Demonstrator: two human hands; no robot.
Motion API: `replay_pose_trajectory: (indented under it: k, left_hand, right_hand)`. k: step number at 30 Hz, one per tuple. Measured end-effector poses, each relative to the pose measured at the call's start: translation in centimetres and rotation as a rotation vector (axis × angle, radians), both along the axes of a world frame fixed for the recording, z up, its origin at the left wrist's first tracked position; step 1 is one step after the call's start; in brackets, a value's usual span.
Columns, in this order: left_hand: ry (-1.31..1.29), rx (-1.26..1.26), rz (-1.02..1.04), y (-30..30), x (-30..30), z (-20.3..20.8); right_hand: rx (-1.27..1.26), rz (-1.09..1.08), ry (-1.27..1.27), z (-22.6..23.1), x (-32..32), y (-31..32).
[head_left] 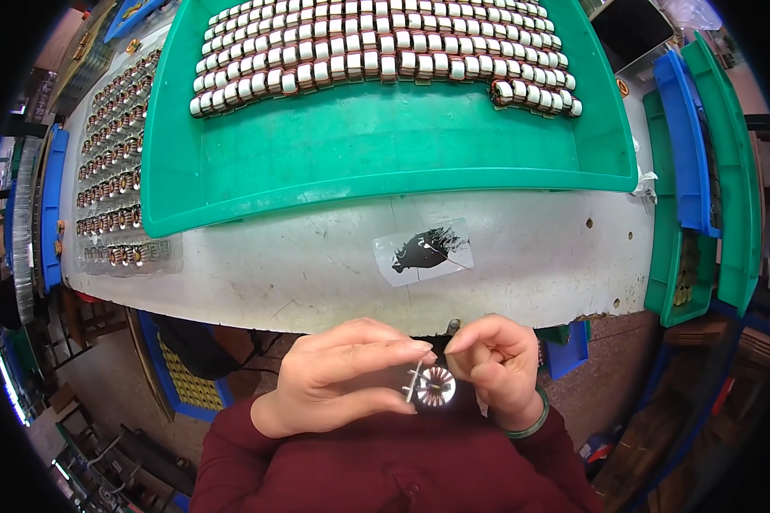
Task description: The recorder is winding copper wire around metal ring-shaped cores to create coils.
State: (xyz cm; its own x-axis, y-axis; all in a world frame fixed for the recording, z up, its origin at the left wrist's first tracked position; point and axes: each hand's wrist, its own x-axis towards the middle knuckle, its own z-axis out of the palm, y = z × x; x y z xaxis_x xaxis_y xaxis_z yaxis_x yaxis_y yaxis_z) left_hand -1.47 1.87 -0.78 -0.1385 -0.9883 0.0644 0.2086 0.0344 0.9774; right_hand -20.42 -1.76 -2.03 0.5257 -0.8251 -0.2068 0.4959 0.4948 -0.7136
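Note:
Over the near edge of the table, my left hand [338, 376] grips a small toroidal coil [437, 386] between thumb and fingers. The coil has a white ring with copper-coloured windings, and a thin pale base plate [414, 382] stands against its left side, pinched between the fingertips. Just to the right of the coil is my right hand [506, 369], its fingers curled in and the index fingertip close to the coil's upper edge. Whatever those curled fingers may hold is too small or hidden to make out. A green band circles the right wrist.
Beyond my hands stands a large green tray [385, 184] with rows of white-topped coils [342, 67]. A clear blister tray [158, 256] of bare wound coils lies at left. A label with a black patch [423, 252] sits on the table [539, 248]. Green bins [693, 282] flank the right.

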Motion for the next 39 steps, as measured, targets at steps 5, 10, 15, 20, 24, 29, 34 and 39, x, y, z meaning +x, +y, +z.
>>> replay_pose_trajectory:
  k: [5, 10, 15, 20, 24, 29, 34, 39]
  left_hand:
    - [-0.071, -0.151, 0.054, -0.6, -0.2, -0.1]
    - [-0.154, -0.321, -0.011, -1.4, 0.6, -0.1]
    - [-0.218, -0.387, -0.116, -2.1, 1.3, 0.2]
    - [-0.166, -0.305, -0.085, -2.2, 1.3, 0.2]
    - [-0.203, -0.330, -0.044, -1.9, 1.0, 0.1]
    - [-0.238, -0.360, -0.002, -1.6, 0.7, 0.1]
    - [-0.238, -0.318, -0.011, -1.4, 0.8, 0.1]
    - [-0.282, -0.283, -0.006, -1.4, 0.7, 0.2]
  right_hand:
    - [-0.005, 0.181, 0.100, 0.9, -0.7, -0.5]
    - [-0.105, 0.202, 0.166, 1.6, -0.6, -0.9]
    - [-0.514, 0.127, 0.303, 1.7, -0.2, -1.3]
    - [-0.787, 0.054, 0.400, 2.2, 0.2, -1.7]
    - [-0.881, -0.017, 0.438, 2.5, 0.5, -1.7]
    - [-0.930, -0.059, 0.439, 2.1, 0.4, -1.4]
    - [-0.924, -0.077, 0.439, 2.0, 0.6, -1.4]
    - [-0.951, -0.098, 0.483, 2.0, 0.9, -1.6]
